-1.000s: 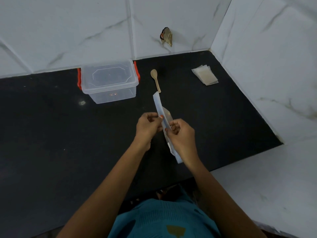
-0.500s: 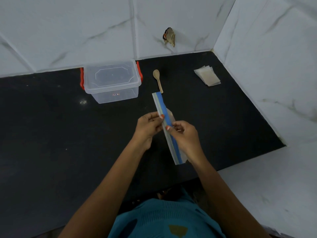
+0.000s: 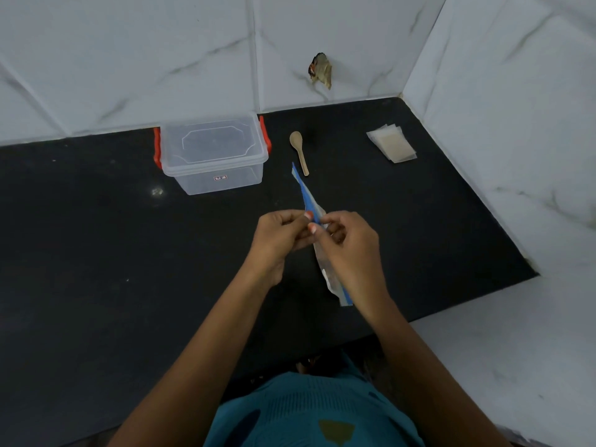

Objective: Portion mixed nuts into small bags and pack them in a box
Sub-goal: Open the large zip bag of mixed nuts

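Blue-strip bag (image 3: 305,195) pinched by left grip (image 3: 279,237) and right grip (image 3: 350,245), over table (image 3: 96,253); clear box (image 3: 213,156) and spoon (image 3: 300,153) lie beyond both

One box (image 3: 213,156), one spoon (image 3: 299,152), one pouch (image 3: 305,192), one bag stack (image 3: 392,144).

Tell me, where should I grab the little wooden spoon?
Pinch the thin handle of the spoon from above, fingers on its two long sides. It lies flat on the counter, bowl toward the wall, so the narrow handle points your way and is probably easier to pinch.
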`<state>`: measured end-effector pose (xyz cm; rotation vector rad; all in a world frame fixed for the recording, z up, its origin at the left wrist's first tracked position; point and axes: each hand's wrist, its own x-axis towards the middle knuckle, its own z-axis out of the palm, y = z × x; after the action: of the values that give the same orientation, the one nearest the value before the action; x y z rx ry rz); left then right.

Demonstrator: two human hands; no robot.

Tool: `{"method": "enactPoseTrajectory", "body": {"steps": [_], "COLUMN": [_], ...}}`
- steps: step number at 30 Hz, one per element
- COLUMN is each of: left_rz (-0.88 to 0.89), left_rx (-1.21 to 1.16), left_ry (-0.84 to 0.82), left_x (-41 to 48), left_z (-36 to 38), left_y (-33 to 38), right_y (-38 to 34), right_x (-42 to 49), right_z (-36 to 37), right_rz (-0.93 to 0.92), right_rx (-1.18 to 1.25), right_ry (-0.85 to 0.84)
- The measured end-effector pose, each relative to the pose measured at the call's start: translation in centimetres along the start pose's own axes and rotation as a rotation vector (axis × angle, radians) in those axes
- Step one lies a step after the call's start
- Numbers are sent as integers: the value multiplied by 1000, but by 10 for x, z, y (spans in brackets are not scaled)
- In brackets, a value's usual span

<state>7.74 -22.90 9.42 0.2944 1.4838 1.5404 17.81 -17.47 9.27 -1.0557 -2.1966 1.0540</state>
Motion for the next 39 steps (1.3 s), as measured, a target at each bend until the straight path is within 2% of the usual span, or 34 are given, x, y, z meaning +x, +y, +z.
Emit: {"method": "enactPoseTrajectory", "body": {"steps": [3, 8, 13, 26, 32, 39], "left_rz": [-20, 22, 28, 141, 75, 76], "left_rx": [-26, 118, 63, 295, 232, 328], "left_ry": [-24, -3, -7, 51, -3, 28], "left_x": [0, 4, 1, 7, 6, 9], "left_z": [0, 3, 10, 16, 15, 18], "left_y": [0, -3, -2, -5, -3, 2], "right_y": [3, 4, 4, 3, 7, 8], "right_x": [6, 14, 15, 16, 19, 19], "right_z": [-4, -14, -14, -17, -22, -18], "right_rz": [103, 155, 127, 129, 192, 166], "right_rx": [73, 58, 29, -84, -57, -103], "right_ry": [-28, -57, -54, 28, -34, 13]}}
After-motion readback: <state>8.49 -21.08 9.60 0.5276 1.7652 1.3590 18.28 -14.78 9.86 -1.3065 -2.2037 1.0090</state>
